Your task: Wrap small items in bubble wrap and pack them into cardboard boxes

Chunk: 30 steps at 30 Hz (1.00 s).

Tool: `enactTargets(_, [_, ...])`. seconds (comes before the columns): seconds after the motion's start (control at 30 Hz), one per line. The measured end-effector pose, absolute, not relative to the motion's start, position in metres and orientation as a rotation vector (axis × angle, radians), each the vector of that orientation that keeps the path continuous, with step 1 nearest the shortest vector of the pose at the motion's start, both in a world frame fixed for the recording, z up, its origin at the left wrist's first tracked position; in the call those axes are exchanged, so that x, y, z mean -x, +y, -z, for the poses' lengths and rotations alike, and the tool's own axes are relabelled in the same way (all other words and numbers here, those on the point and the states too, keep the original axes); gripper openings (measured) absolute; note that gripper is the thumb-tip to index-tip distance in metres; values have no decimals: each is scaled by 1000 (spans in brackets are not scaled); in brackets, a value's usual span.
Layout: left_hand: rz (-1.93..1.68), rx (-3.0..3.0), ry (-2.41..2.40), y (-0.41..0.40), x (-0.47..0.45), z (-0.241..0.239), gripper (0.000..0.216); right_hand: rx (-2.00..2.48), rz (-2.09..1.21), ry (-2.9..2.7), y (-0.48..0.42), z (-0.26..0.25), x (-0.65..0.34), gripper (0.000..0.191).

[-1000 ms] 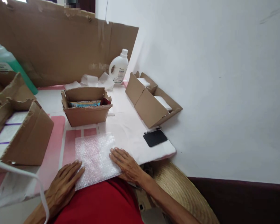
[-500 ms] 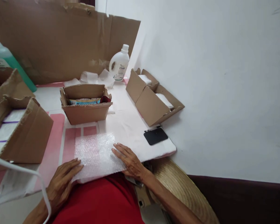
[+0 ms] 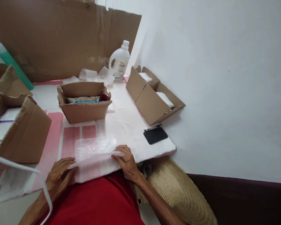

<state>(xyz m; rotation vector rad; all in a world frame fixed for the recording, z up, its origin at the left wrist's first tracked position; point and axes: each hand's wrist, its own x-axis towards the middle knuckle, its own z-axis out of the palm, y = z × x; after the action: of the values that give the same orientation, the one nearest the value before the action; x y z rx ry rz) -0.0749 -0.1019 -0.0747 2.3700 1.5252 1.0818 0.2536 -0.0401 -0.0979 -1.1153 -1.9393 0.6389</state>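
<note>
A sheet of clear bubble wrap [image 3: 96, 147] lies at the table's front edge, its near side lifted and folded up. My left hand [image 3: 61, 172] pinches the left end of that raised edge between thumb and fingers. At the right end, my right hand [image 3: 126, 161] grips the same edge with the thumb below and fingers on top. Behind the sheet stands an open cardboard box [image 3: 84, 113] holding blue and yellow packets and something dark red. A black phone-like slab [image 3: 155, 135] lies to the right of my right hand.
Left stands a cardboard box [image 3: 35, 134] of white packs, with a white cable [image 3: 18, 167] before it. Two joined boxes [image 3: 152, 103] lean by the wall. Behind are a white jug [image 3: 120, 62], a green-liquid bottle [image 3: 16, 67] and a cardboard panel [image 3: 61, 37]. A woven straw item [image 3: 180, 190] is below right.
Both hands lay on the flat bubble wrap before. Now they hold its near edge, which has come up and folded away from my body. The view has shifted slightly.
</note>
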Motion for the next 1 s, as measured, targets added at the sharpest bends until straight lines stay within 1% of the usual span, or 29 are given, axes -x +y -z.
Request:
enactTargets(0.07, [-1061, -2241, 1618, -104, 68, 72, 15, 1258, -562, -1859, -46, 98, -248, 26])
enactTargets(0.2, [-1061, -2021, 1808, -103, 54, 72, 25, 1465, -461, -1720, -54, 100, -230, 26])
enactTargets(0.33, [-1075, -1949, 1973, -94, 43, 79, 32, 1565, -355, -1718, -52, 99, -216, 25])
enactTargets(0.53, [-1094, -2004, 2015, -90, 37, 83, 30, 1660, -274, -1733, -49, 100, -210, 14])
enactTargets(0.67, [-1185, -2159, 2160, -92, 26, 74, 44, 1676, -260, -1739, -49, 106, -210, 11])
enactTargets(0.73, [-1129, -2381, 2022, -92, 21, 70, 45, 1668, -241, -1724, -49, 107, -211, 10])
enactTargets(0.8, [-1001, -2559, 1745, -91, 17, 72, 41, 1633, -233, -1663, -50, 104, -210, 17])
enactTargets(0.9, [-888, -2654, 1539, -90, 16, 83, 38, 1547, -205, -1597, -55, 93, -205, 38])
enactTargets(1.0, [-883, -2659, 1541, -89, 20, 94, 40, 1354, -230, -1927, -61, 84, -198, 57])
